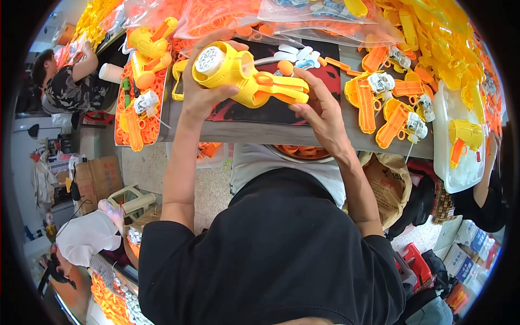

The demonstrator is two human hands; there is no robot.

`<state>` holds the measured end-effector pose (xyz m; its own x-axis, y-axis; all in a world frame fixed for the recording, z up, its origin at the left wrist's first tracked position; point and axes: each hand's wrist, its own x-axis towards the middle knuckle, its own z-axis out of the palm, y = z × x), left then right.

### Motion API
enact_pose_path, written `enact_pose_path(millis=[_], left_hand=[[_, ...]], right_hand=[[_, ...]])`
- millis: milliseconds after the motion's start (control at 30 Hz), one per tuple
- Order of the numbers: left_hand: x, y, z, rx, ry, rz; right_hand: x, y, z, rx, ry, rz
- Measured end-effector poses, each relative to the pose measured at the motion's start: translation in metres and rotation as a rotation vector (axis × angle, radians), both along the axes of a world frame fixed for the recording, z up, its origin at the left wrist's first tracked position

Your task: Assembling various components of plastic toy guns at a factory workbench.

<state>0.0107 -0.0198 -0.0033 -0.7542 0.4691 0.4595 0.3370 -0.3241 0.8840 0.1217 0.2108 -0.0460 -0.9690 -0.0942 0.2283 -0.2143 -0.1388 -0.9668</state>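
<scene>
Above the table I hold a yellow toy bubble gun [246, 81] in both hands. My left hand [196, 96] wraps round its wide front body, beside the white round nozzle [209, 59] full of small holes. At the other end, the thumb and fingers of my right hand [326, 114] close round the tip of the yellow handle [284, 89], whose two halves show a gap between them. Just behind the handle lie an orange ball-shaped part [285, 67] and several small white parts [287, 52] on a dark mat [260, 115].
Half-built orange and yellow guns [364, 100] lie on the right of the table. A white tray [452, 170] hangs at its right edge, and a bin of orange rings [154, 114] stands left. Bagged orange parts [216, 21] fill the back. Other people [67, 81] sit nearby.
</scene>
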Motion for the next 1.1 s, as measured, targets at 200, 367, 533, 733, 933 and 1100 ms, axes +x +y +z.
enact_pose_path(millis=[200, 367, 533, 733, 933, 1100], left_hand=[[0.022, 0.009, 0.005, 0.203, 0.044, 0.002], [0.005, 0.023, -0.008, 0.051, 0.073, 0.149], [-0.011, 0.013, -0.001, -0.067, 0.095, -0.120], [-0.007, 0.012, -0.022, 0.011, -0.136, -0.247], [0.013, -0.005, -0.026, -0.318, -0.229, 0.005], [0.032, 0.016, 0.006, -0.508, 0.067, 0.119]], right_hand=[[0.015, 0.008, 0.016, 0.162, 0.005, -0.046], [0.014, 0.002, -0.003, 0.330, 0.180, -0.294], [0.007, 0.004, -0.014, 0.399, 0.277, -0.383], [0.004, -0.003, -0.027, 0.496, 0.472, -0.503], [0.009, 0.008, -0.014, 0.516, 0.222, -0.357], [-0.005, -0.007, 0.041, 0.265, 0.217, -0.193]])
